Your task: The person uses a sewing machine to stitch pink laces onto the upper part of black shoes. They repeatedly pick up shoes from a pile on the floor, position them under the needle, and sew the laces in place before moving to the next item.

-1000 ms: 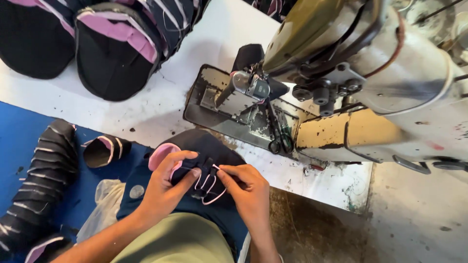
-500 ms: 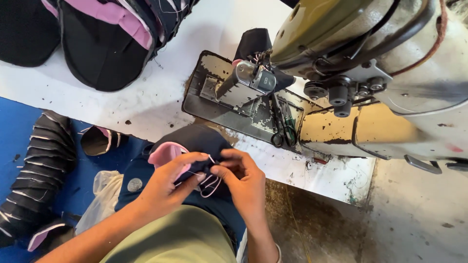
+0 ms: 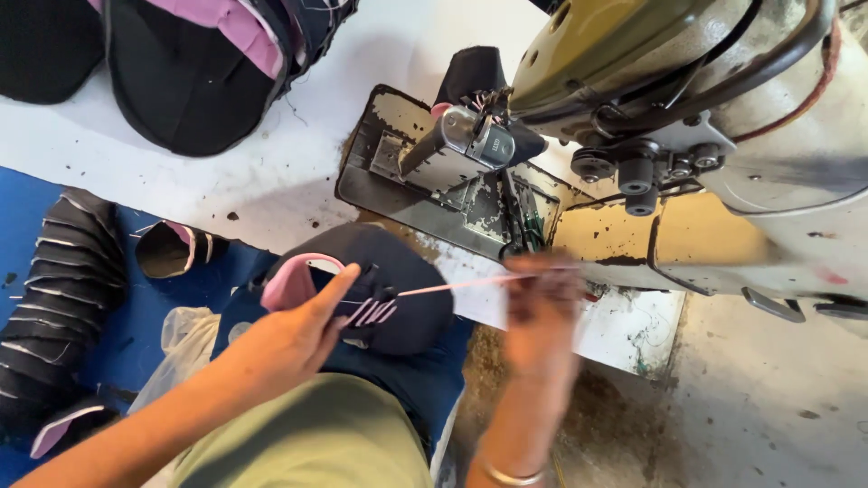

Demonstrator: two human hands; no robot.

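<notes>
The left hand is pressed down on a dark fabric cap piece with pink trim, its fingers together and flat on the cloth, the index finger extended toward the sewing machine. The cap piece is held on the lap, at the near edge of the white surface. The right hand is blurred; its fingertips are pinched shut on a thin pink strip. The strip is drawn taut, its long axis running almost level from the cap piece on the left to the right hand, rising slightly to the right.

Just beyond the right hand, a worn olive and cream sewing machine stands on the surface, its scratched metal bed plate pointing toward the cap piece. At the far left of the surface a stack of dark caps with pink panels is seen. On a blue cloth to the left, a row of nested dark cap parts lies.
</notes>
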